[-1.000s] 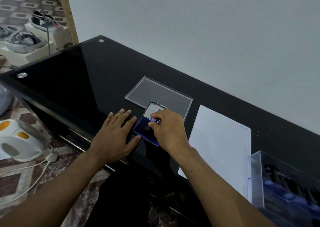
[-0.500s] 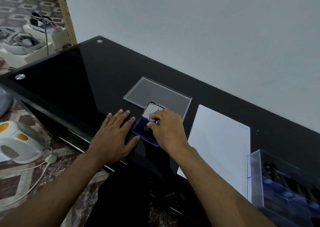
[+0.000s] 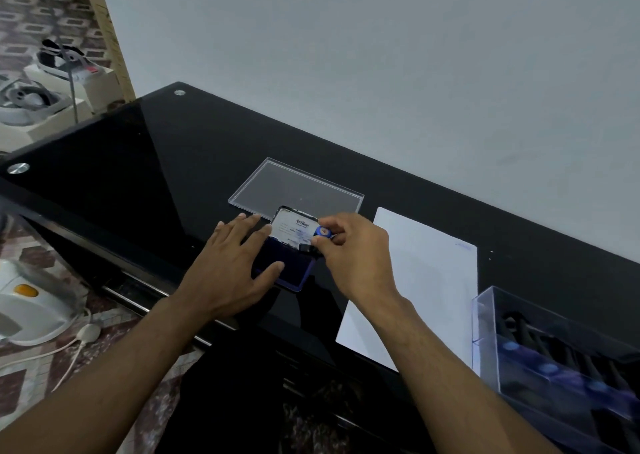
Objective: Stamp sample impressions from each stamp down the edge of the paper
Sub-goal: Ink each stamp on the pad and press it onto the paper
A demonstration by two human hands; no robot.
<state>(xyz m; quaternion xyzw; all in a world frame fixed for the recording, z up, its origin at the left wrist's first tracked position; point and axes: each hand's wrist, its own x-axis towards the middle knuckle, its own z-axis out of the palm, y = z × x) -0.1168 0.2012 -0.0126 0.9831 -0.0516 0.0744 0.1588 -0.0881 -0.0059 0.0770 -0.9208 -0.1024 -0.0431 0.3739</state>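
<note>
An open blue ink pad (image 3: pixel 294 275) lies on the black glass table (image 3: pixel 138 162), its white-labelled lid (image 3: pixel 292 230) raised behind it. My left hand (image 3: pixel 232 266) lies flat with straight fingers on the pad's left side. My right hand (image 3: pixel 349 249) pinches a small stamp with a blue round top (image 3: pixel 323 232) just above the pad's right end. A white sheet of paper (image 3: pixel 422 280) lies to the right, with a faint blue mark near its far right corner.
A clear plastic lid (image 3: pixel 298 188) lies flat behind the ink pad. A clear box (image 3: pixel 554 360) holding several dark stamps with blue tops stands at the right front. A white appliance (image 3: pixel 24 301) and cord sit on the floor at left.
My right hand has lifted the stamp slightly off the pad toward the right. My left hand has slid further onto the pad.
</note>
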